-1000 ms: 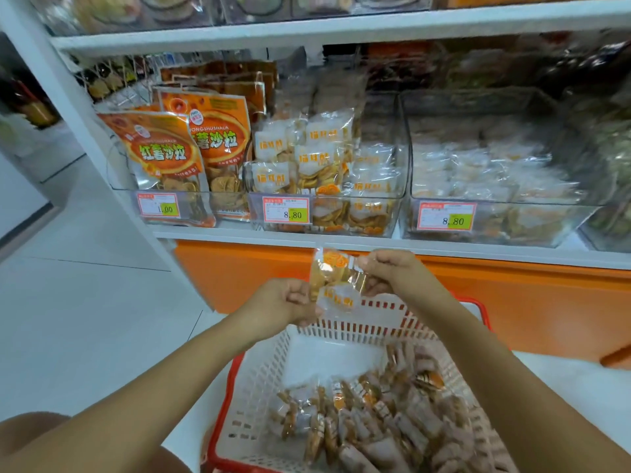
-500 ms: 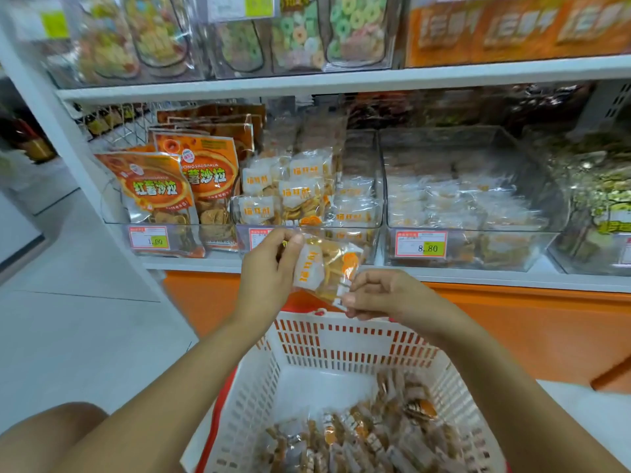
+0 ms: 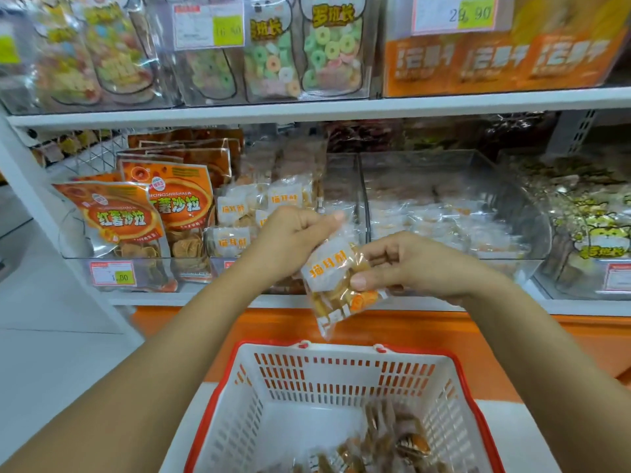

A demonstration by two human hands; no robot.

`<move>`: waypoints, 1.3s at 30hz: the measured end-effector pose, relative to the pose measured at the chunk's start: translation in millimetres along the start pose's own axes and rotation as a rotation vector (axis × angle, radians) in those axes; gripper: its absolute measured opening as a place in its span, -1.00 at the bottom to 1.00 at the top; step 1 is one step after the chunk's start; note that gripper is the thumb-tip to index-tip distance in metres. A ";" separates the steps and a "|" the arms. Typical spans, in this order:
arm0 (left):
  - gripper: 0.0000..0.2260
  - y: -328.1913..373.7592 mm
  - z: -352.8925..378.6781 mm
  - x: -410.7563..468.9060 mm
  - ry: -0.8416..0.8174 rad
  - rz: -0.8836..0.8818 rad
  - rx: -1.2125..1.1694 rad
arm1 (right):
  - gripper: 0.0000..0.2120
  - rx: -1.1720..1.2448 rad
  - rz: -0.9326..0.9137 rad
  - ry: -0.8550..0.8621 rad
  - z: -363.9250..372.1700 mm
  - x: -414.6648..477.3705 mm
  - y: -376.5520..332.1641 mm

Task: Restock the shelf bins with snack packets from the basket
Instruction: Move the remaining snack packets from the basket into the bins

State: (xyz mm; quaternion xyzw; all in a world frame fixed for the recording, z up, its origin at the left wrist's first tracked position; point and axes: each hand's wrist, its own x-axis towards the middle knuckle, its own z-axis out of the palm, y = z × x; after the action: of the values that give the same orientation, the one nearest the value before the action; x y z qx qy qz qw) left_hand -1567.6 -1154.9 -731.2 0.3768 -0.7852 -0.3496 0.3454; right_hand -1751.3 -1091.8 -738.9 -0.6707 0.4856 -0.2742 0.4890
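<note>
The snack packet [image 3: 336, 278] hangs in the air above the far rim of the basket [image 3: 341, 349], tilted, its white label uppermost and its clear lower end pointing down toward the basket. The left grip [image 3: 293, 233] is curled closed, with its fingertips pinching the packet's upper edge. The right grip [image 3: 406, 264] is closed too, thumb and fingers nipping the packet's right side just beside the label. Neither has anything else in it. More packets of the same sort lie heaped in the near right corner of the basket. Up beyond the basket and a little to its left is the shelf bin [image 3: 218, 264] that holds packets with the same orange lettering, so I judge that is where this one belongs. The packet looks light and soft: thin, glossy film around what appear to be brittle biscuit slices. The film is likely slippery and will crumple, while the contents could crack under a squeeze. The sealed edges or corners seem the best places to take hold, as both grips do now, not the filled middle. One grip should be enough to carry it up over the bin's clear front wall.
</note>
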 end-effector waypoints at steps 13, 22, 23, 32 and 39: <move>-0.88 -37.7 -13.8 99.5 0.175 0.144 0.689 | -0.82 0.152 0.099 0.935 -92.9 114.5 19.8; -0.90 -41.9 -17.9 110.1 0.186 0.133 0.640 | -0.74 -0.286 0.222 1.025 -102.2 201.8 -4.2; -0.90 -42.4 -18.2 110.0 0.185 0.138 0.634 | -0.74 -0.316 0.248 1.026 -102.3 210.2 -2.1; -0.87 -51.5 -19.5 109.6 0.212 0.183 0.655 | -0.64 -0.612 0.319 1.030 -105.0 230.7 -0.2; -0.88 -52.8 -20.5 111.8 0.219 0.175 0.627 | -0.79 -0.858 0.331 0.875 -92.8 239.4 -2.2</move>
State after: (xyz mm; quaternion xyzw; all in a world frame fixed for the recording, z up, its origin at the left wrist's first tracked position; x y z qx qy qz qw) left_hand -1585.9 -1278.8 -732.1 0.4314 -0.8419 -0.0178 0.3238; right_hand -1738.2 -1348.0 -728.0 -0.5491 0.8044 -0.2248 -0.0308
